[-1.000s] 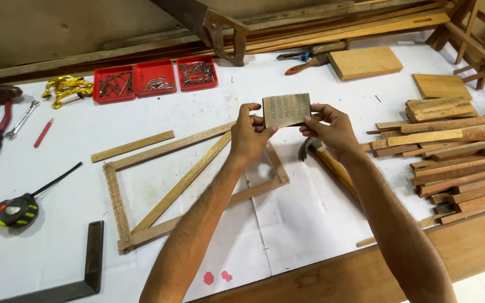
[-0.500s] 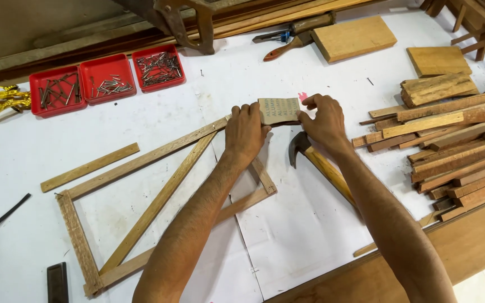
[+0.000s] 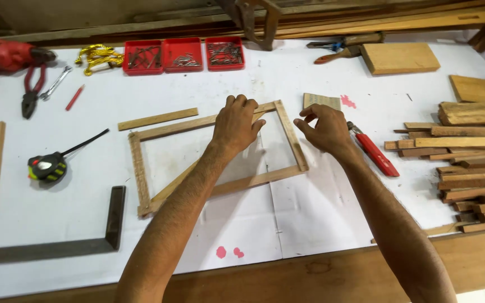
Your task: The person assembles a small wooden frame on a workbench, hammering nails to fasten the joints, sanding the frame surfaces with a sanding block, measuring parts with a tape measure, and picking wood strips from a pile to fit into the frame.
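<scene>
A rectangular wooden frame (image 3: 293, 137) with a diagonal brace lies flat on the white-covered bench (image 3: 321, 213). My left hand (image 3: 236, 124) rests on its top rail, fingers curled over the wood. My right hand (image 3: 322, 130) hovers just outside the frame's right rail, fingers apart and holding nothing. A small grey-tan sheet of sandpaper (image 3: 322, 101) lies on the bench just beyond my right hand. A red-handled tool (image 3: 373, 152) lies to the right of that hand.
Three red trays of nails and screws (image 3: 183, 53) line the back edge. Pliers (image 3: 31, 95), a tape measure (image 3: 46, 167) and a steel square (image 3: 113, 221) lie at left. A loose strip (image 3: 157, 119) sits above the frame. Stacked wooden strips (image 3: 472, 163) fill the right side.
Both hands held the sandpaper sheet up before; it now lies on the bench. My left hand has dropped onto the frame's top rail and my right hand has opened.
</scene>
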